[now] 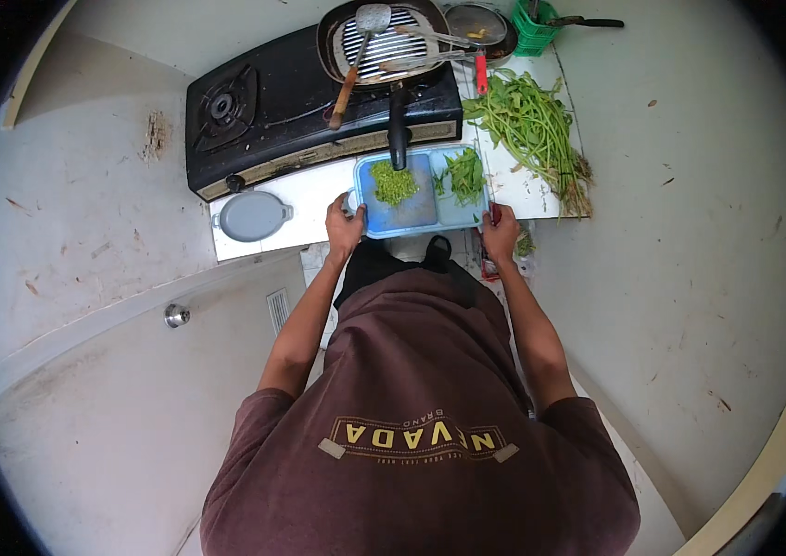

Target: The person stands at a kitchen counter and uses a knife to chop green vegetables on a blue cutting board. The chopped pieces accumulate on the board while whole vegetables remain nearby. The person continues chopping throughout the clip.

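A light-blue plastic tray (pixel 459 215) with a darker blue board surface on its left part lies across the front of the white tiled counter. My left hand (pixel 346 226) grips its left end, and my right hand (pixel 501 229) holds the right end, with a dark red thing, perhaps a handle, at its fingers. Finely chopped greens (pixel 394 184) lie in a heap on the blue part. Leafy greens (pixel 464 176) rest on the right part. A frying pan's black handle reaches over the tray's back edge. Beyond my right hand, a bunch of rooted leafy greens (pixel 535 132) lies on the counter.
A black gas stove (pixel 282 90) bears a grill pan (pixel 327 42) with a wooden-handled spatula (pixel 346 97) and tongs (pixel 428 62). A grey oval dish (pixel 252 216) sits at left. Behind are a strainer (pixel 476 24) and a green basket (pixel 533 35). Walls flank the counter.
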`<action>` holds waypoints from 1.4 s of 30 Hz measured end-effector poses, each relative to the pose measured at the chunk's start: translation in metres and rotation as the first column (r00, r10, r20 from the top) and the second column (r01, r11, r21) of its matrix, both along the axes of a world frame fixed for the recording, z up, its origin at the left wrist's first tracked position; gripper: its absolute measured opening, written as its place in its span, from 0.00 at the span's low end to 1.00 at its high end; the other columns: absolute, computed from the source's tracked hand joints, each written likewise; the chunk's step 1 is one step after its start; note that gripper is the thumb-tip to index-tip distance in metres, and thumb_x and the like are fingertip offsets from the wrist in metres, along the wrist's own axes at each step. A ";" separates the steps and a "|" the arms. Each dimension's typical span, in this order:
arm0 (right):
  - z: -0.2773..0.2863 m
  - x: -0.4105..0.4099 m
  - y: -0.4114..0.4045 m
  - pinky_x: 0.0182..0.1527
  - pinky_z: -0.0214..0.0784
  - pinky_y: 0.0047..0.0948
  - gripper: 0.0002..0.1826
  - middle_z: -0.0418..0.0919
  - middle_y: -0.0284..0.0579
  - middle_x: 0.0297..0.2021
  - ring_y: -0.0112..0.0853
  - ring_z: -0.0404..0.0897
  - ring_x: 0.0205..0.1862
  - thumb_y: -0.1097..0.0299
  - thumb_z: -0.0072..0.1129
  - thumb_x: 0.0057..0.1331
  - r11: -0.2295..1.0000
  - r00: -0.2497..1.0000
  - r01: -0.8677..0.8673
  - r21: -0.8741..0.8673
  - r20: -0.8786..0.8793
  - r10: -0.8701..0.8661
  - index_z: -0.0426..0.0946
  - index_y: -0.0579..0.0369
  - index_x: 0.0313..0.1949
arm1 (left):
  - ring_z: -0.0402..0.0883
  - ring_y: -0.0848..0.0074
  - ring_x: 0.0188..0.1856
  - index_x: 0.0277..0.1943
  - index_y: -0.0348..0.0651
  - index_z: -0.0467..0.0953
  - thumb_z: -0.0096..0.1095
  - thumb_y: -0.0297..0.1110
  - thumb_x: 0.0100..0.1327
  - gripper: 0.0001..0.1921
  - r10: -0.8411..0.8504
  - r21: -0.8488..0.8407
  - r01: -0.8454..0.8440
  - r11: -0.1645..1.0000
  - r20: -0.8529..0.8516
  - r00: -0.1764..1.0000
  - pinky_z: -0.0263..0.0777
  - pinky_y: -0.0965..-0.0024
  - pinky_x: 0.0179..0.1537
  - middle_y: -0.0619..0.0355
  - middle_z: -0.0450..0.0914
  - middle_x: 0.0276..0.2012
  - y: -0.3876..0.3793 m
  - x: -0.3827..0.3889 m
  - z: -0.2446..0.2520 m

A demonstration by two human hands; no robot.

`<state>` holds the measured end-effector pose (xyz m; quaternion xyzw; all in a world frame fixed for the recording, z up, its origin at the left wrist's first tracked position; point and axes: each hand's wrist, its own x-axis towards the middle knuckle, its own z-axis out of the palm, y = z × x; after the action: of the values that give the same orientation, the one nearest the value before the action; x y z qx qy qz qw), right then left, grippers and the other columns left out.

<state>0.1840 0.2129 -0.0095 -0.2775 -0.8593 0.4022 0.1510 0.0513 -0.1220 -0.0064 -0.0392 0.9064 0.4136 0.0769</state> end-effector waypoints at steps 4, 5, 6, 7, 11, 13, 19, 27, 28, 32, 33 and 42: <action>0.003 -0.005 -0.011 0.42 0.73 0.42 0.12 0.82 0.52 0.35 0.45 0.82 0.35 0.69 0.67 0.68 0.998 0.999 0.043 -0.042 0.020 -0.042 0.83 0.64 0.46 | 0.83 0.51 0.49 0.62 0.31 0.77 0.73 0.38 0.64 0.27 -0.113 0.005 0.114 0.993 -0.091 0.989 0.78 0.56 0.53 0.40 0.81 0.51 -0.015 -0.009 0.005; 0.003 -0.005 -0.013 0.43 0.73 0.42 0.12 0.82 0.53 0.35 0.44 0.82 0.36 0.69 0.67 0.68 0.997 0.998 0.051 -0.060 0.042 -0.049 0.84 0.64 0.46 | 0.83 0.50 0.49 0.61 0.32 0.78 0.73 0.37 0.65 0.26 -0.150 -0.038 0.146 0.989 -0.147 0.978 0.77 0.56 0.54 0.41 0.81 0.50 -0.019 -0.012 0.003; 0.005 -0.006 -0.015 0.44 0.73 0.43 0.12 0.82 0.54 0.36 0.46 0.82 0.37 0.68 0.66 0.68 0.997 0.997 0.065 -0.037 0.033 -0.064 0.84 0.64 0.46 | 0.82 0.50 0.49 0.60 0.32 0.78 0.72 0.36 0.65 0.24 -0.192 -0.078 0.180 0.981 -0.203 0.960 0.77 0.55 0.54 0.41 0.81 0.49 -0.020 -0.017 0.005; 0.007 -0.002 -0.017 0.45 0.73 0.44 0.12 0.82 0.54 0.37 0.47 0.82 0.38 0.68 0.65 0.69 0.996 0.996 0.088 -0.010 0.029 -0.087 0.84 0.64 0.47 | 0.82 0.49 0.49 0.59 0.32 0.78 0.71 0.35 0.65 0.23 -0.241 -0.115 0.218 0.969 -0.254 0.936 0.76 0.55 0.54 0.41 0.80 0.49 -0.014 -0.020 0.018; 0.005 0.020 -0.040 0.46 0.72 0.46 0.13 0.81 0.56 0.37 0.49 0.80 0.39 0.67 0.64 0.70 0.972 0.972 0.233 0.015 0.013 -0.233 0.84 0.63 0.47 | 0.82 0.51 0.51 0.56 0.36 0.79 0.66 0.31 0.68 0.16 -0.575 0.092 0.577 0.811 -0.056 0.816 0.75 0.54 0.54 0.44 0.80 0.48 0.007 -0.046 0.060; -0.009 0.036 -0.050 0.41 0.72 0.36 0.11 0.82 0.46 0.32 0.35 0.79 0.34 0.65 0.66 0.70 0.948 0.946 0.312 0.058 0.071 -0.315 0.86 0.59 0.46 | 0.82 0.50 0.50 0.55 0.36 0.79 0.64 0.30 0.69 0.14 -0.740 0.026 0.757 0.653 -0.188 0.645 0.76 0.54 0.53 0.45 0.81 0.49 0.023 -0.061 0.062; 0.022 0.043 -0.109 0.30 0.64 0.28 0.14 0.82 0.35 0.26 0.22 0.70 0.25 0.60 0.64 0.74 0.863 0.897 0.437 -0.254 0.049 -0.440 0.87 0.60 0.46 | 0.86 0.63 0.43 0.57 0.40 0.79 0.64 0.33 0.73 0.13 -0.937 0.211 0.922 0.324 -0.062 0.344 0.79 0.61 0.48 0.49 0.85 0.44 0.091 -0.095 0.038; 0.060 0.010 -0.143 0.36 0.69 0.25 0.15 0.85 0.36 0.31 0.20 0.75 0.31 0.61 0.62 0.76 0.672 0.843 0.478 -0.566 0.081 -0.531 0.85 0.62 0.47 | 0.84 0.63 0.49 0.63 0.34 0.73 0.58 0.44 0.78 0.23 -0.849 0.888 -0.229 0.399 0.452 0.275 0.82 0.61 0.53 0.47 0.82 0.53 0.136 -0.101 0.042; 0.063 0.004 -0.142 0.35 0.68 0.26 0.15 0.85 0.36 0.30 0.19 0.75 0.30 0.60 0.62 0.76 0.667 0.842 0.484 -0.566 0.094 -0.531 0.85 0.62 0.47 | 0.84 0.63 0.49 0.63 0.33 0.73 0.57 0.45 0.78 0.23 -0.823 0.823 -0.408 0.395 0.514 0.241 0.82 0.61 0.53 0.46 0.82 0.54 0.136 -0.104 0.048; 0.079 -0.027 -0.117 0.32 0.65 0.27 0.19 0.82 0.35 0.26 0.19 0.71 0.26 0.55 0.62 0.76 0.744 0.874 0.473 -0.471 0.147 -0.463 0.86 0.61 0.44 | 0.83 0.65 0.45 0.58 0.34 0.74 0.54 0.50 0.78 0.24 -0.848 0.564 -0.779 0.274 0.523 0.081 0.82 0.62 0.49 0.49 0.82 0.47 0.118 -0.113 0.049; 0.080 -0.041 -0.102 0.31 0.65 0.27 0.20 0.81 0.35 0.25 0.19 0.71 0.25 0.53 0.62 0.76 0.782 0.885 0.463 -0.418 0.163 -0.437 0.86 0.61 0.43 | 0.82 0.65 0.44 0.57 0.34 0.75 0.53 0.51 0.78 0.24 -0.866 0.560 -0.787 0.258 0.495 0.068 0.81 0.62 0.48 0.50 0.81 0.45 0.116 -0.115 0.049; 0.162 -0.275 0.064 0.39 0.74 0.39 0.22 0.86 0.46 0.27 0.37 0.84 0.31 0.44 0.67 0.67 0.958 0.958 0.286 -0.020 -0.016 -0.286 0.88 0.49 0.44 | 0.78 0.69 0.38 0.52 0.37 0.77 0.52 0.53 0.77 0.24 -0.851 0.601 -0.762 0.240 0.508 0.132 0.78 0.68 0.41 0.56 0.78 0.37 0.116 -0.113 0.066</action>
<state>-0.0909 0.2768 0.1524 -0.3963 -0.8053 0.3861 0.2131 -0.0618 -0.0060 0.0592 -0.1949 0.0916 0.7067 0.6739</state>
